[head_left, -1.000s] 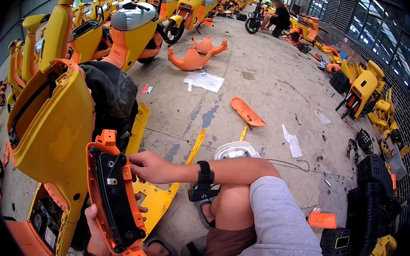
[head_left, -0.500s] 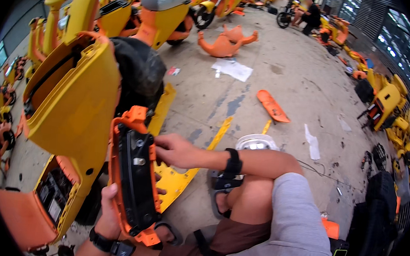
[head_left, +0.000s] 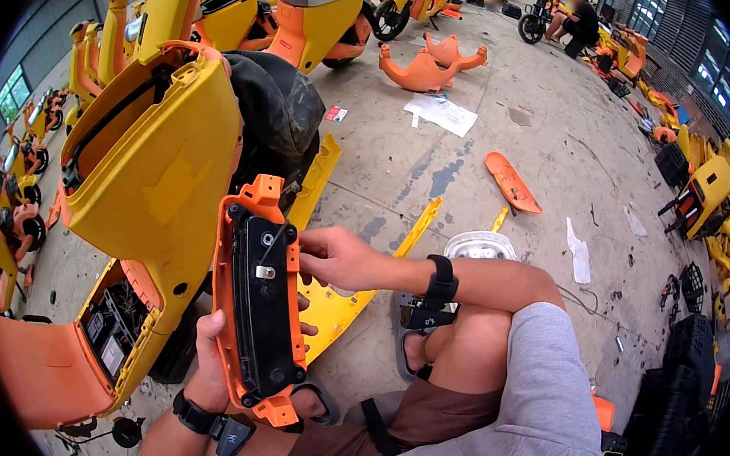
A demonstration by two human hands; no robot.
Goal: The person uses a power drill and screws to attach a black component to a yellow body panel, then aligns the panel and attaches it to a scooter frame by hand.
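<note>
My left hand (head_left: 212, 357) grips the lower left side of a long orange plastic scooter part (head_left: 222, 277), with several of its fingertips showing past the right edge. The part is held upright and tilted above my lap. A black plastic insert (head_left: 268, 315) fills its middle, with a small metal clip (head_left: 265, 272) and a round hole near the top. My right hand (head_left: 337, 256) is closed at the part's upper right edge, fingers bent. What its fingertips pinch, if anything, is hidden.
A partly stripped yellow scooter body (head_left: 160, 160) stands close on the left. On the floor lie a yellow panel (head_left: 337, 311), an orange curved piece (head_left: 512, 183), orange fenders (head_left: 416, 69) and white paper (head_left: 443, 112). A person (head_left: 576, 26) crouches far back; parts pile up along the right wall.
The whole view has shifted, so the surroundings sit farther right. My left hand still holds the orange part, and my right hand stays at its upper right edge.
</note>
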